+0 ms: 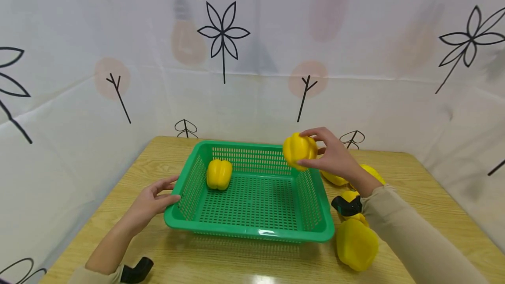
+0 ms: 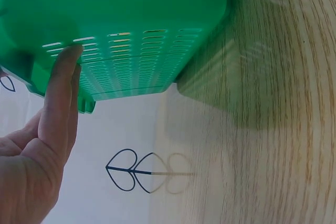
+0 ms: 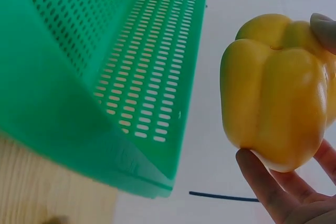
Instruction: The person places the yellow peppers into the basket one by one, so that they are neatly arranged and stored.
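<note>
A green perforated plastic basket (image 1: 248, 230) sits on the wooden table, with one yellow bell pepper (image 1: 219, 174) inside at its left end. My left hand (image 1: 147, 205) holds the basket's left rim, thumb over the edge and fingers against the outer wall; those fingers (image 2: 56, 100) look fairly straight in the left wrist view. Above the basket's far right corner, my right hand (image 1: 335, 156) grips another yellow bell pepper (image 1: 296, 150) between thumb and fingertips. The right wrist view shows this pepper (image 3: 273, 98) raised beside the basket wall.
Several more yellow bell peppers lie right of the basket, the nearest (image 1: 357, 244) by its front right corner; others are partly hidden behind my right forearm. A black wrist device (image 1: 347, 206) shows there. A patterned white curtain (image 1: 256, 100) stands behind the table (image 1: 414, 227).
</note>
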Demonstrator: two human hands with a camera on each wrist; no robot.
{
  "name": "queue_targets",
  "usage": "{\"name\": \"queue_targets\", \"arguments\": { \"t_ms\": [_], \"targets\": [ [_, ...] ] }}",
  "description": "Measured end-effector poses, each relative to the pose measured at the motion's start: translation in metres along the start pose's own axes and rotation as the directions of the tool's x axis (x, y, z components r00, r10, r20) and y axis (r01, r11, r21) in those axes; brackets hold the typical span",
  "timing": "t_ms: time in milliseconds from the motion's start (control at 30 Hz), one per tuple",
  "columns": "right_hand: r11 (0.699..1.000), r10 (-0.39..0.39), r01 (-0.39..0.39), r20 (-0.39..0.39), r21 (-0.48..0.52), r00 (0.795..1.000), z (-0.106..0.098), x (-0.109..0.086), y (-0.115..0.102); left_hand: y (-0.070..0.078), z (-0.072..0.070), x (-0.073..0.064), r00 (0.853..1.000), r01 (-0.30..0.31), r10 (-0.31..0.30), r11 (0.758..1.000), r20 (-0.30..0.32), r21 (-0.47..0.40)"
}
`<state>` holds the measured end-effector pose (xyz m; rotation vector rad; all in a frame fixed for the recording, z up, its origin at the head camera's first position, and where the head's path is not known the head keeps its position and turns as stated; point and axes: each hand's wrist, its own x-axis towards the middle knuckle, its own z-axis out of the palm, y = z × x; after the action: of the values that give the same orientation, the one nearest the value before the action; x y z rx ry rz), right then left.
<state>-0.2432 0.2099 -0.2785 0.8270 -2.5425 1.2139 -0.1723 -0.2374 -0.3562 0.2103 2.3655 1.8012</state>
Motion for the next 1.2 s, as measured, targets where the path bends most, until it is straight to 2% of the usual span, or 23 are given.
{"name": "queue_targets", "arguments": {
  "t_ms": [167, 533, 867, 933, 1033, 1200],
  "targets": [
    [0.999, 0.0, 0.0, 0.016, 0.033, 1.0, 0.007, 0.005, -0.001, -0.001, 0.0, 0.0, 1.0, -0.004, 0.004, 1.0, 0.002, -0.006],
    [0.999, -0.026, 0.026, 0.015, 0.031, 1.0, 0.024, 0.014, -0.002, -0.002, -0.001, 0.0, 1.0, -0.012, 0.012, 1.0, 0.007, -0.01],
    [0.996, 0.005, -0.008, 0.039, 0.085, 0.999, 0.043, 0.024, -0.005, -0.001, 0.0, 0.0, 1.0, -0.014, 0.014, 1.0, 0.004, -0.009],
    [0.996, 0.016, -0.02, 0.05, 0.087, 0.999, 0.044, 0.025, -0.016, -0.002, 0.0, 0.0, 1.0, -0.014, 0.014, 1.0, 0.003, -0.012],
    [0.996, 0.02, -0.025, 0.059, 0.089, 0.998, 0.05, 0.027, -0.017, -0.002, -0.001, 0.0, 1.0, -0.012, 0.012, 1.0, 0.003, -0.018],
    [0.996, 0.015, -0.022, 0.073, 0.092, 0.997, 0.061, 0.033, -0.005, -0.001, -0.001, 0.0, 1.0, -0.01, 0.01, 1.0, 0.004, -0.016]
  ]
}}
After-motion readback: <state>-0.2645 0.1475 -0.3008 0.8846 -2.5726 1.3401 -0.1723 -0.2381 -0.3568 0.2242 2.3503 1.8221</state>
